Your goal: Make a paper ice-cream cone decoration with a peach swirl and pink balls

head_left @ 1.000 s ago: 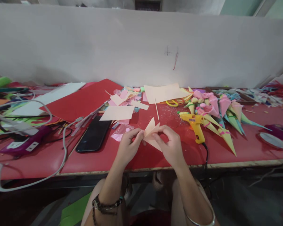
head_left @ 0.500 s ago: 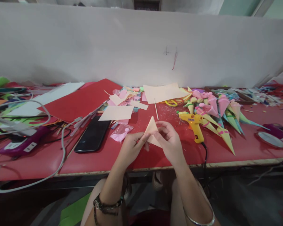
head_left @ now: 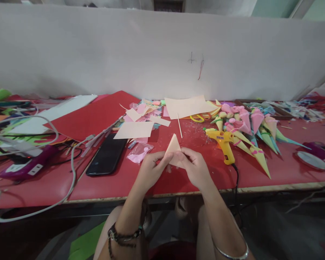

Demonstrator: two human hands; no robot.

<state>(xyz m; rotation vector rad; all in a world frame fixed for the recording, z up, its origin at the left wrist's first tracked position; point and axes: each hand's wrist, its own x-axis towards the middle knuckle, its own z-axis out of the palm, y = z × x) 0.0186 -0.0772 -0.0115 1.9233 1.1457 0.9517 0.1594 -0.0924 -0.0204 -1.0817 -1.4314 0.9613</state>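
Observation:
Both hands grip one cream sheet (head_left: 174, 145), rolled or folded to a point at its top, just above the near part of the red table. My left hand (head_left: 154, 167) pinches its left side, thumb in front. On the right side, my right hand (head_left: 193, 165) holds it with the thumb pressed close to the other thumb. The fingers behind the sheet are partly hidden. Beyond the point lies a thin pale stick (head_left: 180, 125). To the right rests a yellow glue gun (head_left: 222, 141), its cord hanging over the table edge.
Pink, yellow and blue cones (head_left: 243, 121) are heaped at the right. Flat cream sheets (head_left: 188, 106), yellow-handled scissors (head_left: 197, 118) and paper scraps lie behind. A black phone (head_left: 106, 155), a small plastic bag (head_left: 139, 152), a white cable (head_left: 73, 169) and a purple power strip (head_left: 24, 168) are left.
My right fingers have closed down lower behind the cream sheet, and the two thumbs have come closer together. The sheet's pointed top looks narrower. Everything on the table stays put.

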